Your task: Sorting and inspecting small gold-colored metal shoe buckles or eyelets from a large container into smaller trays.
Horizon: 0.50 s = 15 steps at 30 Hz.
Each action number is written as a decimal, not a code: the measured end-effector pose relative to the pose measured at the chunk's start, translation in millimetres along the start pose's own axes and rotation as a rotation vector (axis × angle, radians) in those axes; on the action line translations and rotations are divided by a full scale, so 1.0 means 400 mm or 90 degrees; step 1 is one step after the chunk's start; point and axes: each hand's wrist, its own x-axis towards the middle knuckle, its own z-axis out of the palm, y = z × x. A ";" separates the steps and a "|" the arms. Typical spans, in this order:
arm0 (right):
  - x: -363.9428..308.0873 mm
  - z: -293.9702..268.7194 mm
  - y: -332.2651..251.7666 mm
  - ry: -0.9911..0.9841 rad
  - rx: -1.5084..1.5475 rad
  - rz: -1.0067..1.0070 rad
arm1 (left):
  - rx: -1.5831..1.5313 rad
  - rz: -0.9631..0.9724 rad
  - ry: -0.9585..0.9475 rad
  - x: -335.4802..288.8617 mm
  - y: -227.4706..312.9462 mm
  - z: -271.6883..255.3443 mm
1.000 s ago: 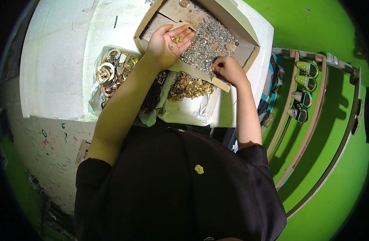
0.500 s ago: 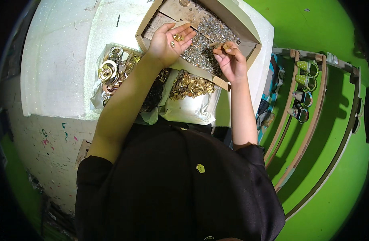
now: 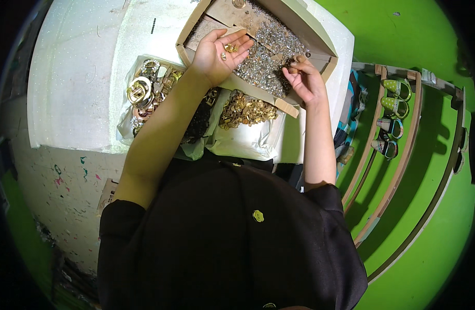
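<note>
My left hand [image 3: 212, 61] lies palm up over the near left part of a shallow cardboard box [image 3: 316, 32]. It carries a few small gold metal pieces [image 3: 230, 48] on the palm and fingers, which are stretched out. Above the box's right side is my right hand [image 3: 306, 82], with its fingers bent together; what they hold, if anything, I cannot make out. Many small clear and silvery beads [image 3: 271, 44] are strewn over the box bottom. Just nearer than the box, a heap of gold metal fittings [image 3: 245, 109] rests on white plastic.
Buckles and rings [image 3: 140, 92] fill a plastic-lined container left of my left forearm. Black pieces [image 3: 197, 123] lie beside it. The white table [image 3: 87, 77] extends left. At right, wooden rails [image 3: 410, 124] carry several sandals [image 3: 395, 107] against a green surface.
My right hand has moved a little to the right and slightly nearer, its fingers more curled. My left hand keeps its place with the gold pieces.
</note>
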 end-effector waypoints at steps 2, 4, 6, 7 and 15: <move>-0.004 0.003 -0.022 -0.006 -0.011 -0.002 | 0.005 0.007 0.002 -0.001 -0.003 0.001; -0.004 -0.002 -0.045 0.033 -0.199 0.052 | 0.004 0.007 0.001 -0.003 0.000 -0.003; -0.002 -0.005 -0.049 0.040 -0.264 0.054 | 0.004 0.005 -0.002 -0.003 0.000 -0.002; 0.000 -0.006 -0.048 0.031 -0.360 0.081 | -0.002 0.006 0.003 -0.004 0.001 -0.002; 0.030 -0.020 -0.001 -0.087 -1.030 0.128 | -0.006 0.010 0.011 -0.002 -0.001 0.005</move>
